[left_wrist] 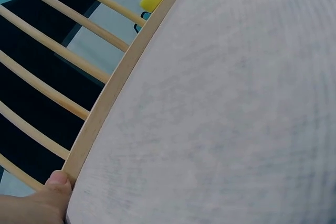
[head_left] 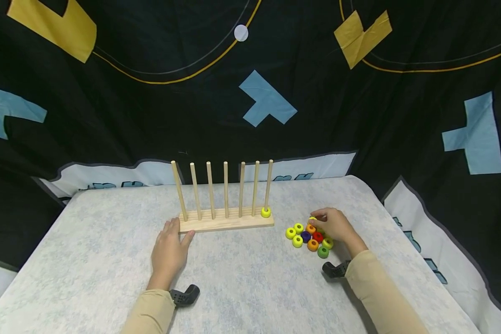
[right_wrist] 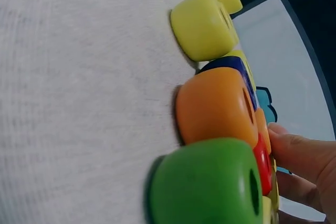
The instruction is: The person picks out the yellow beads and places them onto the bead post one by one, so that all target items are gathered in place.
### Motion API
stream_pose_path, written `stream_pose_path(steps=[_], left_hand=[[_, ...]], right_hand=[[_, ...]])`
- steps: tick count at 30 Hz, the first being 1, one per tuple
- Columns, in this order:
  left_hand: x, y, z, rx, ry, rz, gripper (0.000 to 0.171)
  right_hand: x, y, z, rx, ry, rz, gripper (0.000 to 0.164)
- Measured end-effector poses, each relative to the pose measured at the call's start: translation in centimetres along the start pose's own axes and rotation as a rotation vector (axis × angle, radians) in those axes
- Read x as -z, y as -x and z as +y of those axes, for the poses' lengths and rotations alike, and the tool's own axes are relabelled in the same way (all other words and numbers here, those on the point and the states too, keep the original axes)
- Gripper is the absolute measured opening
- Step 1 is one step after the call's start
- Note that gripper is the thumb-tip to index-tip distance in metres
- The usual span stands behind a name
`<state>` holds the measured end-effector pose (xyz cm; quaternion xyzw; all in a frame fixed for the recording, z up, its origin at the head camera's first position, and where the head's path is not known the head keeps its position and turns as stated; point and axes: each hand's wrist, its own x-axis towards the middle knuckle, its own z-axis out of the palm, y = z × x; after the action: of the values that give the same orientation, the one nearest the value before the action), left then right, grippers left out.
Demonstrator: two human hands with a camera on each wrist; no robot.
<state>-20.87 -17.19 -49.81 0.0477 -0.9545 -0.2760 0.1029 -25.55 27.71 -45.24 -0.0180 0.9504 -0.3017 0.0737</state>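
Note:
A wooden peg stand [head_left: 225, 223] with several upright pegs stands on the table. One yellow bead [head_left: 266, 212] sits at the bottom of its rightmost peg. My left hand [head_left: 168, 253] holds the left end of the base, its thumb [left_wrist: 58, 178] along the front edge. To the right lies a cluster of loose round beads with holes: yellow, orange, red, dark blue [head_left: 305, 236] and green [head_left: 323, 252]. At the back of this cluster my right hand [head_left: 333, 226] pinches a yellow bead [head_left: 312, 218] between thumb and fingers. In the right wrist view, nearer beads partly hide those fingertips.
A pale, mottled cloth covers the table [head_left: 242, 283]. Behind it hangs a dark curtain [head_left: 183, 120] with blue and yellow shapes. A black wrist mount [head_left: 185, 295] sticks out from the left sleeve, and another [head_left: 336, 269] from the right, close to the beads.

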Motion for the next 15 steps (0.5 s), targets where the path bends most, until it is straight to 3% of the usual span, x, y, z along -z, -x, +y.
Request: stream_pose_path(steps=[15], left_hand=[[0.29, -0.03, 0.23, 0.010, -0.009, -0.021, 0.072]], right_hand=[[-0.13, -0.24, -0.22, -0.034, 0.038, 0.068, 0.041]])
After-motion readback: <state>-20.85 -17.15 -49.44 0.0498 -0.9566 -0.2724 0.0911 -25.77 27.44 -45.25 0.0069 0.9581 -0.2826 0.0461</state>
